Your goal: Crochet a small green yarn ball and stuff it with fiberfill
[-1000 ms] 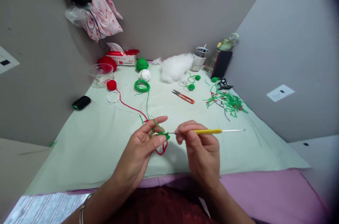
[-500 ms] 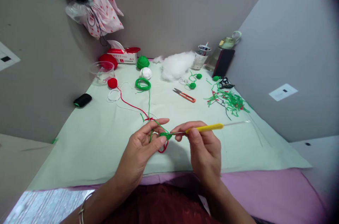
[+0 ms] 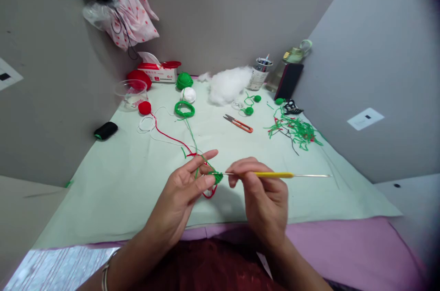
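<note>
Left hand (image 3: 185,192) pinching green crochet piece (image 3: 217,177), centre of frame; right hand (image 3: 264,197) grip closed round yellow-handled hook (image 3: 275,175), metal tip touching piece! Scissors (image 3: 239,123) lie beyond on worktop (image 3: 137,190).

A small green crocheted piece (image 3: 217,177), strand attached, meets the metal tip of a level yellow-handled hook (image 3: 275,175).
</note>
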{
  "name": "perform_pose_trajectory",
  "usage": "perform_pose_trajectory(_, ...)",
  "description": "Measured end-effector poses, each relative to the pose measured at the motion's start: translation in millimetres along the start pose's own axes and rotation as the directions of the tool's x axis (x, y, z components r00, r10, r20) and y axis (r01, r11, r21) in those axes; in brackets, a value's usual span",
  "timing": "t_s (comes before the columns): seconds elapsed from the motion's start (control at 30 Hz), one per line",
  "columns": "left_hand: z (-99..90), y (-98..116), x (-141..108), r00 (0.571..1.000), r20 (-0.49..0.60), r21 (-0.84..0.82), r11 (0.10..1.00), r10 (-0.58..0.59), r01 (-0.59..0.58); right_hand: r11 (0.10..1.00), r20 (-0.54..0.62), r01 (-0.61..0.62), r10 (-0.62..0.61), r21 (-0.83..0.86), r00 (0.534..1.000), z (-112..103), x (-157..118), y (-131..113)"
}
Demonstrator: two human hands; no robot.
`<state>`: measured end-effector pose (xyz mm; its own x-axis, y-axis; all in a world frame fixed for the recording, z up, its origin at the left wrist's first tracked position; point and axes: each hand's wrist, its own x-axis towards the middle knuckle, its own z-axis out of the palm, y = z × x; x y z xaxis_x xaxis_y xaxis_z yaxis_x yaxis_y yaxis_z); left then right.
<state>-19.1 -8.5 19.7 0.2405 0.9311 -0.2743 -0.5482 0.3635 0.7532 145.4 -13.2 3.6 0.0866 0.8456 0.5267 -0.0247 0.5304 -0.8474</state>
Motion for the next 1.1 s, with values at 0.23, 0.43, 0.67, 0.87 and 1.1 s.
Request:
perform_pose_trajectory(0.23,0.8,-12,2,0.994,-0.010,0.105,0.989,0.107,-0.106,0.911,0.115,0.218,-0.190,-0.349,0.975,4,-8,2)
perform_pose_trajectory(0.43,2.3,-6,5,0.990,0.011,-0.050,0.988,-0.143,0.144,0.955,0.005,0.144,-0.147,-0.258,0.989,-4,-6,1)
perform_pose_trajectory(0.67,-2.5,-16,5,0.992,0.006,0.205,0.971,0.126,-0.125,0.991,0.043,-0.134,0.133,0.012,0.990,-3,1,4)
perform_pose_trajectory(0.87,-9.6,-16,4,0.988,-0.013,0.280,0.949,0.156,-0.146,0.929,-0.009,-0.273,0.284,0.251,0.959,-6,3,9)
perform_pose_trajectory(1.1,-8.6,-16,3,0.991,0.063,0.217,0.968,0.116,-0.127,0.973,0.121,-0.219,0.210,0.070,0.970,-6,3,5)
